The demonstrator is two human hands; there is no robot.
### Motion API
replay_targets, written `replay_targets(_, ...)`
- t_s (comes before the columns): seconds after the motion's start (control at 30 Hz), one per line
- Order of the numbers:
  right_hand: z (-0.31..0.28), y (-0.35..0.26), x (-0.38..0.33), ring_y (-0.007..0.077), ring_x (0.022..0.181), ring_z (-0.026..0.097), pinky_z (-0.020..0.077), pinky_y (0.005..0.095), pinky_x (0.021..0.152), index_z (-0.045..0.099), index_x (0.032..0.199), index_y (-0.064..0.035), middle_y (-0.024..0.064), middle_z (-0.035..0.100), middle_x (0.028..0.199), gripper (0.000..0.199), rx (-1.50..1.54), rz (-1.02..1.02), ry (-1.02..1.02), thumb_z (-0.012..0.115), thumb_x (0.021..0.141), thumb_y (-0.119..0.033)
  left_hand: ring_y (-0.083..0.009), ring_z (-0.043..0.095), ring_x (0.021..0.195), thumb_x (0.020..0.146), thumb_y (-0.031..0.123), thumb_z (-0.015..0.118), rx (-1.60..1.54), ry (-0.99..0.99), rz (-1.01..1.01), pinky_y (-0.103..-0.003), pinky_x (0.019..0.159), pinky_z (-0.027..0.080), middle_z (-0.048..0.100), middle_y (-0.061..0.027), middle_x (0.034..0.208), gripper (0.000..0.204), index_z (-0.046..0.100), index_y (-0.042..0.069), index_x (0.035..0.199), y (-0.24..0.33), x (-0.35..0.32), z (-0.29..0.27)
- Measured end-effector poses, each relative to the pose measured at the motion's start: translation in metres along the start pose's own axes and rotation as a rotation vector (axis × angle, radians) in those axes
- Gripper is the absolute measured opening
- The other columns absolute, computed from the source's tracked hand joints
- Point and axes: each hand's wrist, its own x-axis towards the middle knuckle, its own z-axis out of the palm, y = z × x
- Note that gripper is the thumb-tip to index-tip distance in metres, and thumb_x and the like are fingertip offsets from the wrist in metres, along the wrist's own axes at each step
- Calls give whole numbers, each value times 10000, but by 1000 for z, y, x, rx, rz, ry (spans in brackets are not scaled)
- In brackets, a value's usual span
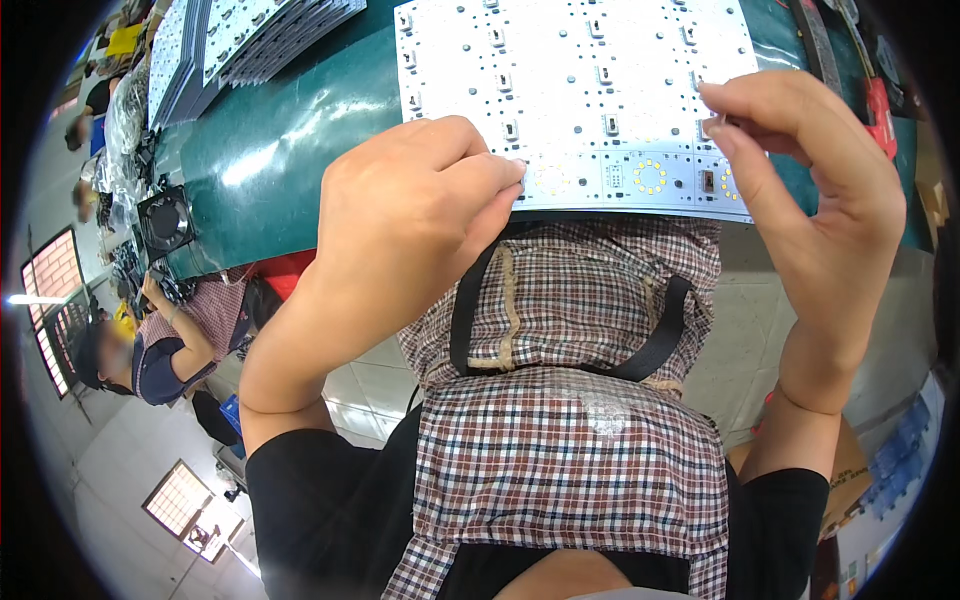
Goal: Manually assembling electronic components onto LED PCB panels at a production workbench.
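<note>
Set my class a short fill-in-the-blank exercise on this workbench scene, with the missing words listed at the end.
1. The left hand and the right hand both reach over a circuit board whose face is mostly ____ in colour.
2. The tabletop is coloured ____.
3. In the picture, the stack of boards lies to the ____ of that circuit board.
4. The wearer's sleeves are coloured ____.

Missing words: white; green; left; black.

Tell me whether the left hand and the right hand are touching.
Apart: the head view shows the white circuit board between the left hand and the right hand.
</note>
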Motion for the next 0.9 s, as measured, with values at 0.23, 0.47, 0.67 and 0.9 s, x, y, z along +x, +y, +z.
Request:
replay_targets(0.23,-2,-14,-2,142,841,726,576,245,753,707,1155,60,116,739,986,188,330,401,-124,630,985,34,-215,641,668,742,22,825,-61,43,-63,-329,572,485,645,-35,786,153,758,71,871,2,-1,0)
replay_targets(0.47,1,-5,0,128,853,725,581,246,777,706,1168,76,94,745,944,210,633,613,-159,643,996,-25,-227,649,748,763,85,802,-50,93,-25,-352,616,507,603,-33,825,119,697,90,819,-3,-10,5)
replay_targets(0.67,2,-2,2,139,866,731,589,250,782,693,1206,79,107,744,969,250,645,608,-194,678,973,-11,-213,617,678,763,65,818,-143,89,-17,-333,583,473,607,-36,810,129,744,78,868,-8,-9,1)
replay_targets(0.9,7,-5,-8,150,853,736,598,254,769,722,1144,71,112,751,962,226,504,611,-110,715,919,48,-110,620,703,882,141,786,-313,105,-68,-263,622,477,684,-48,830,142,762,30,967,-55,46,-5)
